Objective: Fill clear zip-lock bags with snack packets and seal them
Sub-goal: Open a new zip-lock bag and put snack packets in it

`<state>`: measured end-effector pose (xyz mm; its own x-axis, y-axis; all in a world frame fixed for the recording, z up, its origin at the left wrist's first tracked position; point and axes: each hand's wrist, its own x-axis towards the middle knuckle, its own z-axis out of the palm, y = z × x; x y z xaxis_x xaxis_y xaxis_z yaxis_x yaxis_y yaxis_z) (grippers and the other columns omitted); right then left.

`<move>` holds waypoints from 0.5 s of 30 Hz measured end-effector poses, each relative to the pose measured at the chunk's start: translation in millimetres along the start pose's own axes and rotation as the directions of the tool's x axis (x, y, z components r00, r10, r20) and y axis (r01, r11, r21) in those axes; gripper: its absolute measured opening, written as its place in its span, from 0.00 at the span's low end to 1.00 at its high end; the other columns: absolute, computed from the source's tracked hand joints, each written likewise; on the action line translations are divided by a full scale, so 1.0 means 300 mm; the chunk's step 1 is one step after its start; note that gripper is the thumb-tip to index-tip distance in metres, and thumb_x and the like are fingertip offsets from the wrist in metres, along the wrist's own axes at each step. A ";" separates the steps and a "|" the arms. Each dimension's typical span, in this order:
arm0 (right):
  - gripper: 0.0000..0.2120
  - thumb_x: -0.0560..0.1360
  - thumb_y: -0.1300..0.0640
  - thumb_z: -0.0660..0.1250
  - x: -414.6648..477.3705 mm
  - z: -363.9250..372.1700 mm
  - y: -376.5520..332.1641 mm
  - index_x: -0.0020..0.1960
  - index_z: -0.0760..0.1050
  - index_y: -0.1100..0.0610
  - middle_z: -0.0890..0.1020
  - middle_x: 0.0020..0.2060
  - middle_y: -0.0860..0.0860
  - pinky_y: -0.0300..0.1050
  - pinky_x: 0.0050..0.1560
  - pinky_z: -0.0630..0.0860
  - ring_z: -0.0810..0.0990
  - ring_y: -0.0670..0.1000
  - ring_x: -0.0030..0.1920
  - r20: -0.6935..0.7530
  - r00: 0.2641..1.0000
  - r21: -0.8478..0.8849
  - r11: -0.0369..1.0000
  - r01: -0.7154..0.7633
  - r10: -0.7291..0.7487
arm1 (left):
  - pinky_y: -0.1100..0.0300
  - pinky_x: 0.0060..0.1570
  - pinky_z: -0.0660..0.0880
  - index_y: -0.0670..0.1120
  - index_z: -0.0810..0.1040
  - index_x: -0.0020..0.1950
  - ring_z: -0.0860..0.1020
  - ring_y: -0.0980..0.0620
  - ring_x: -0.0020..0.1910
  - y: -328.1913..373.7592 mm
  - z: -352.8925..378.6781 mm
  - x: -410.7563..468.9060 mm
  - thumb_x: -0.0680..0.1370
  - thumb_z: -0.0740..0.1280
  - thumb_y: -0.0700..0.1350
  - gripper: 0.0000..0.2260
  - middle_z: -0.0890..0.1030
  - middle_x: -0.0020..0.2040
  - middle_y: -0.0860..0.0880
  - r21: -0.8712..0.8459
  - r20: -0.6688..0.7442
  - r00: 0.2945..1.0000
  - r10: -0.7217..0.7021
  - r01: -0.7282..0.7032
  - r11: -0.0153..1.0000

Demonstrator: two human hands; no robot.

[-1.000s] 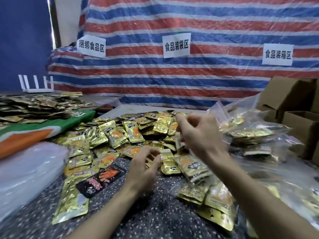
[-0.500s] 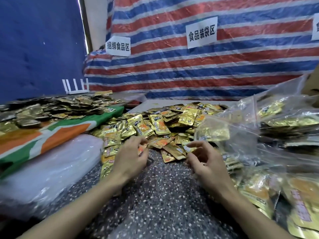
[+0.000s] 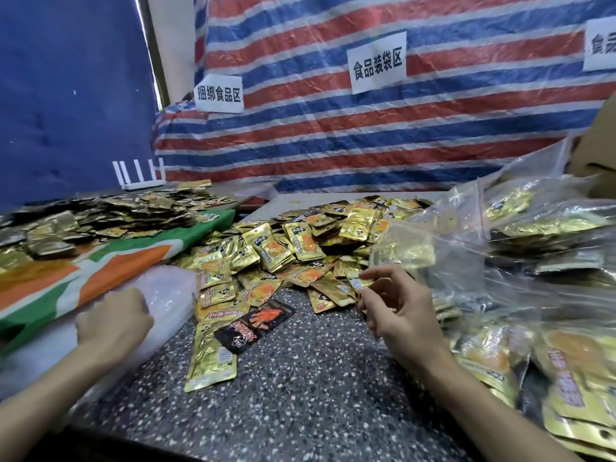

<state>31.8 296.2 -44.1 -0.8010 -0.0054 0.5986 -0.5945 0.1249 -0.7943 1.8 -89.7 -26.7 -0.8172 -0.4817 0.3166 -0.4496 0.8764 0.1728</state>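
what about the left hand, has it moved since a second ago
Yes. The left hand went leftward, from right of the black packet to the clear bag stack left of it.

Ahead of you, three white paper signs with black Chinese characters hang on a red, white and blue striped tarp (image 3: pixel 333 135). The left sign (image 3: pixel 218 94) reads 捆绑食品区. The middle sign (image 3: pixel 377 63) reads 食品装袋区. The right sign (image 3: pixel 600 45) is cut off by the frame edge, so only 食 can be read. Print on the gold snack packets (image 3: pixel 303 241) is too blurred to read.
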 end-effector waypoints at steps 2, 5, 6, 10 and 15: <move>0.14 0.78 0.64 0.68 -0.004 0.001 -0.002 0.51 0.77 0.45 0.79 0.36 0.59 0.49 0.30 0.72 0.75 0.52 0.32 -0.003 1.000 -0.008 1.000 0.000 0.000 | 0.50 0.47 0.77 0.47 0.83 0.34 0.79 0.43 0.41 -0.026 -0.003 0.037 0.69 0.77 0.43 0.06 0.83 0.38 0.46 -0.191 0.107 0.993 -0.047 0.067 0.979; 0.13 0.77 0.66 0.68 -0.007 -0.003 -0.012 0.50 0.77 0.47 0.80 0.35 0.55 0.48 0.30 0.72 0.76 0.50 0.31 -0.029 1.000 0.002 1.000 0.001 -0.001 | 0.54 0.38 0.73 0.38 0.83 0.34 0.78 0.44 0.32 -0.054 -0.017 0.101 0.69 0.79 0.44 0.11 0.81 0.29 0.43 -0.344 0.131 0.990 -0.053 0.095 0.934; 0.13 0.77 0.66 0.68 -0.007 -0.004 -0.016 0.50 0.77 0.48 0.80 0.35 0.54 0.48 0.29 0.72 0.76 0.50 0.31 -0.036 0.999 0.012 1.000 -0.003 0.003 | 0.55 0.35 0.71 0.36 0.82 0.34 0.79 0.42 0.31 -0.054 -0.020 0.120 0.72 0.77 0.45 0.14 0.80 0.28 0.40 -0.365 0.083 0.995 -0.059 0.085 0.927; 0.13 0.77 0.67 0.68 -0.005 -0.008 -0.027 0.50 0.77 0.49 0.79 0.34 0.53 0.52 0.30 0.73 0.76 0.50 0.31 -0.048 0.999 0.011 1.000 -0.008 0.009 | 0.56 0.32 0.69 0.39 0.77 0.40 0.76 0.42 0.29 0.032 -0.069 0.088 0.82 0.56 0.62 0.28 0.76 0.27 0.43 -0.504 -0.150 0.989 0.003 -0.079 0.860; 0.10 0.78 0.66 0.68 -0.009 -0.004 -0.028 0.50 0.77 0.52 0.80 0.33 0.50 0.42 0.27 0.73 0.75 0.49 0.29 -0.038 0.998 0.080 0.996 -0.045 0.048 | 0.59 0.31 0.70 0.45 0.72 0.45 0.77 0.48 0.37 0.297 -0.143 -0.144 0.80 0.66 0.41 0.06 0.78 0.41 0.45 -0.691 -0.395 0.865 0.308 -0.501 0.521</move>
<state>39.1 296.3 -38.9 -0.8255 0.0379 0.5632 -0.5616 0.0457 -0.8262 12.5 9.1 15.1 -0.7033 -0.1462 0.6956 0.4242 0.6989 0.5759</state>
